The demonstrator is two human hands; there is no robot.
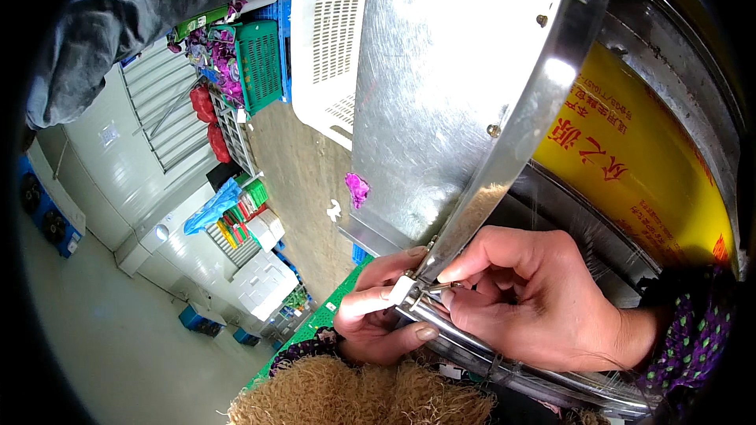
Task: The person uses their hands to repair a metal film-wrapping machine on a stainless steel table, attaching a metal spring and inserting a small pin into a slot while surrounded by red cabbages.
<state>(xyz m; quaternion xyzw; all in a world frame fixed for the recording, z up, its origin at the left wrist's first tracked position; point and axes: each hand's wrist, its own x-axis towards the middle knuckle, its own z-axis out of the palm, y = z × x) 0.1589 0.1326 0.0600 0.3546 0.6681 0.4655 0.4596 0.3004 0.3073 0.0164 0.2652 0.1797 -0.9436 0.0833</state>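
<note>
At the lower corner of a shiny metal chute (425,71), my left hand (374,315) has its fingers and thumb closed round a small white block (403,290) and the metal fitting beside it. Just to the right, my right hand (543,299) is closed in a pinch on a thin metal pin-like piece (443,287), whose far end meets the fitting. The exact kind of this piece cannot be made out. A polished metal rail (431,316) runs under both hands. My palms and the inner side of the fitting are hidden.
A yellow sheet with red print (630,165) lies inside the curved metal drum on the right. A purple leaf scrap (357,190) sits at the chute's edge. Beyond stand a white basket (311,110) and a green crate (258,67) with purple leaves. A person's dark sleeve (150,8) reaches in upper left.
</note>
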